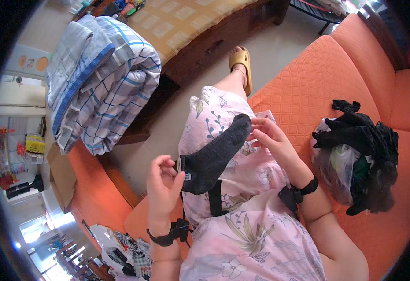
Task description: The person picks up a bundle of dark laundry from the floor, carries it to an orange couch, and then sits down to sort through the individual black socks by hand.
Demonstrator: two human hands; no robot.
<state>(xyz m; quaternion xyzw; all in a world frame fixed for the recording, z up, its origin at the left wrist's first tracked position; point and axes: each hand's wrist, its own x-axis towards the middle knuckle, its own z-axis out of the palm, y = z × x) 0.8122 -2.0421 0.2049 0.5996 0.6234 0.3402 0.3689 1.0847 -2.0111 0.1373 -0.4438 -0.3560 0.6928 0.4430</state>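
A dark grey-black sock [219, 154] lies slantwise over my lap, its toe pointing up and to the right. A small pale mark shows by its cuff. My left hand [164, 189] is beside the cuff, fingers loosely curled and apart, the thumb at the sock's edge. At the toe end is my right hand [270, 137], fingers spread; whether the fingertips touch the fabric is hard to tell. Neither hand appears to grip the sock. Partly under it, a second black fabric piece [215, 198] rests on the pink floral clothing [250, 232].
A pile of black garments [370, 147] with a clear plastic bag [335, 179] sits on the orange sofa [296, 87] at right. A folded plaid quilt [120, 91] stands at upper left, near a cardboard box [61, 175]. More clothing [131, 249] lies at lower left.
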